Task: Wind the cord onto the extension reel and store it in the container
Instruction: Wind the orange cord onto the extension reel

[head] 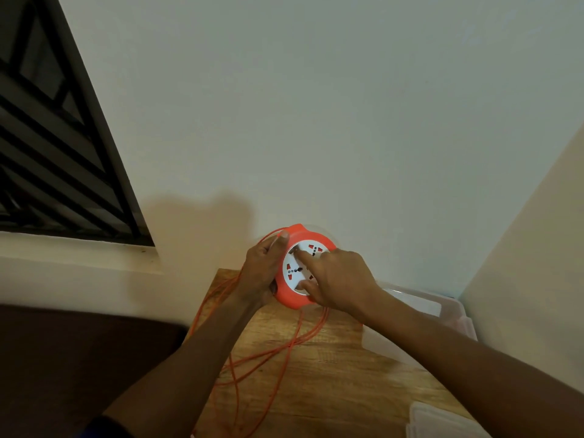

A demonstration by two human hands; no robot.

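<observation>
1. Orange plastic catches the eye first in the head view, the only view there is: the extension reel (295,300) is held up above the far end of the wooden table (331,368), close to the pale wall (316,105).
2. The left hand (262,270) grips the reel's left rim, fingers curled round it, thumb lying along the edge. A strand of cord seems to pass under that thumb, though I cannot be sure.
3. The right hand (338,279) rests on the white socket face (292,275), forefinger stretched toward the hub and thumb low on the face. The fingers look spread, not closed round anything.
4. Most of the orange cord (252,358) lies unwound in loose loops on the table and trails off its near edge, so I judge the winding barely begun.
5. To do it well, I would say: hold the shell steady with the left hand, turn the face evenly with the right, and let the cord feed in straight (those crossed loops could snag or knot if pulled fast).
6. The clear container (455,311) waits at the right, near the corner, with what looks like its lid (442,422) nearer the person.
7. No brand, label or writing is readable on the reel; the socket face shows only red shutters and holes.
</observation>
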